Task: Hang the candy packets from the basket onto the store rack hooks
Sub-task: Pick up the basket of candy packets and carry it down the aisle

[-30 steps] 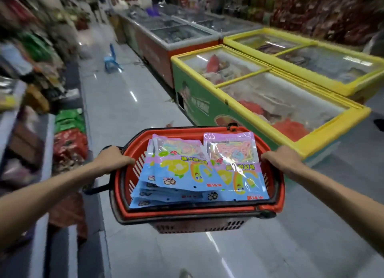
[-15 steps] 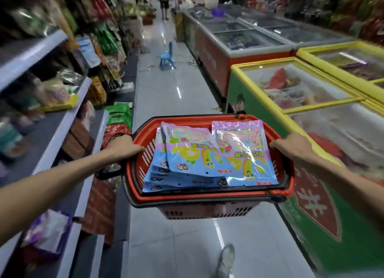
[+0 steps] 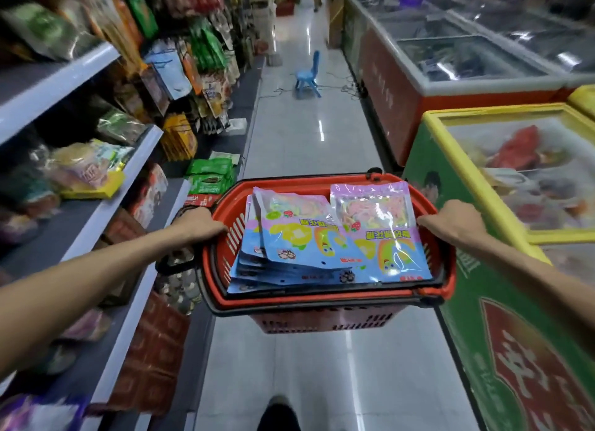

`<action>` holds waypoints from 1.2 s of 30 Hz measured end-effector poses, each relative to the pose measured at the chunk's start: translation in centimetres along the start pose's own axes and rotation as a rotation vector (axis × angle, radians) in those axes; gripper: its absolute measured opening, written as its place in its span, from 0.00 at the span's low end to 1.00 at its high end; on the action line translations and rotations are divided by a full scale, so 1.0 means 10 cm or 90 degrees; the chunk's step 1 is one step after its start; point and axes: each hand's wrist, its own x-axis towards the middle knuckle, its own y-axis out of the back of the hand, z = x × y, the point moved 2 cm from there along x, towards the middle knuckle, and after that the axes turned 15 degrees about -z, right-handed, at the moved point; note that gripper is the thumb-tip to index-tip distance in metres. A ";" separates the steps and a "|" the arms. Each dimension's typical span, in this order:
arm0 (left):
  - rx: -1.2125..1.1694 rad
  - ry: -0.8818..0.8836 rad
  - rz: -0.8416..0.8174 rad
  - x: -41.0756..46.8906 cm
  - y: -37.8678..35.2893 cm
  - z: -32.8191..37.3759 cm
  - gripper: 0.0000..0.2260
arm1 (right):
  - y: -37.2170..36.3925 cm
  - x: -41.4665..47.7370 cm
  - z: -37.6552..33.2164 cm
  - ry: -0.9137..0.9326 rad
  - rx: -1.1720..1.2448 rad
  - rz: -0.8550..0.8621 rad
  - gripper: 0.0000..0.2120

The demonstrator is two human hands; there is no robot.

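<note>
Head view, store aisle, items as seen. Basket [image 3: 325,297]: red plastic with black trim, centre of the frame, carried clear of the floor between your two arms. Left hand [image 3: 199,226]: fingers curled over the basket's left rim, closed on it. Right hand [image 3: 450,223]: fingers wrapped over the right rim, closed on it likewise. Candy packets [image 3: 322,247]: blue and lilac pouches with clear windows, lying flat inside the basket; a fanned stack on the left side, one single packet [image 3: 383,234] on the right, overlapping the stack's edge. Exact count of the stack cannot be told. Shelves [image 3: 106,192]: grey, running down the left of the frame, stocked with bagged goods; hanging packets [image 3: 196,50] crowd the upper left, blurred. Freezer chest [image 3: 515,269]: green with yellow lid frame, right of the frame, close beside your right forearm. Blue chair [image 3: 309,75]: small, upper centre, standing on the tiled floor [image 3: 309,134]. Shoe [image 3: 278,413]: dark, bottom centre.
</note>
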 end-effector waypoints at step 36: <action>-0.033 0.041 -0.063 6.66 4.10 1.80 0.21 | 0.99 7.29 -3.88 -0.001 0.011 -0.039 0.20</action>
